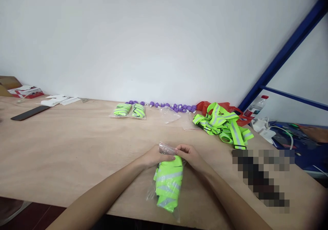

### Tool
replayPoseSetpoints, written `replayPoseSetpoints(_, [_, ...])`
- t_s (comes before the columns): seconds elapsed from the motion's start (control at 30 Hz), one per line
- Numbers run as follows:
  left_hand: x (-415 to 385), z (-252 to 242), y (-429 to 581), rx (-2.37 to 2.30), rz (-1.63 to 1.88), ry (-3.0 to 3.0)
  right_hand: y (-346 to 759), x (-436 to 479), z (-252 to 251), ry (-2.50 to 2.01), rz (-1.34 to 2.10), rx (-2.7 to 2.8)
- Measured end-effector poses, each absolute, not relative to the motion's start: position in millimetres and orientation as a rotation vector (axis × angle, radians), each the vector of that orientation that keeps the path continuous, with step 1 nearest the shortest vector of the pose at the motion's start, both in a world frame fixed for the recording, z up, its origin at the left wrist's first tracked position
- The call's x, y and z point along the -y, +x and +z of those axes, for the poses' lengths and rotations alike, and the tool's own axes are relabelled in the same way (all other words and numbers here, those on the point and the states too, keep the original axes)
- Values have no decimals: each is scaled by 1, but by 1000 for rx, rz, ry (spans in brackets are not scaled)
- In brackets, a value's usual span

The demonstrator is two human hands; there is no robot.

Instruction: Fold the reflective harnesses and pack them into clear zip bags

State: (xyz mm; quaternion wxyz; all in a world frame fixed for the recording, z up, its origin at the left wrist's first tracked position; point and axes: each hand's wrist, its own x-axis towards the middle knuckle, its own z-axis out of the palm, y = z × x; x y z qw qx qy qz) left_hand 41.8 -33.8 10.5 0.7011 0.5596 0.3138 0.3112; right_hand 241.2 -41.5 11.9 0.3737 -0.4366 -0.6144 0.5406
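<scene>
A clear plastic bag with a folded neon-green reflective strap inside hangs over the near side of the table. My left hand is closed on the bag's upper left edge, its thumb lying across the front. Opposite it, my right hand pinches the bag's top right edge with thumb and curled fingers. The strap's grey bands show through the film, and the bag's loose lower end sticks out below it. Some fingers of both hands are hidden behind the bag.
A heap of loose green reflective straps lies at the right by a red plastic bag. Two packed bags sit farther back, near purple rollers and flat clear bags. A bottle stands at the right.
</scene>
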Motion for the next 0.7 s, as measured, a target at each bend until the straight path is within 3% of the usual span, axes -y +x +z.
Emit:
replayPoseSetpoints(0.47, [34,9,41,-692,597,1332,238,46,5,-1091,1439,1630])
replayPoseSetpoints(0.7, [23,12,19,-606,462,1356,240,37,1,-1122,1222,1495])
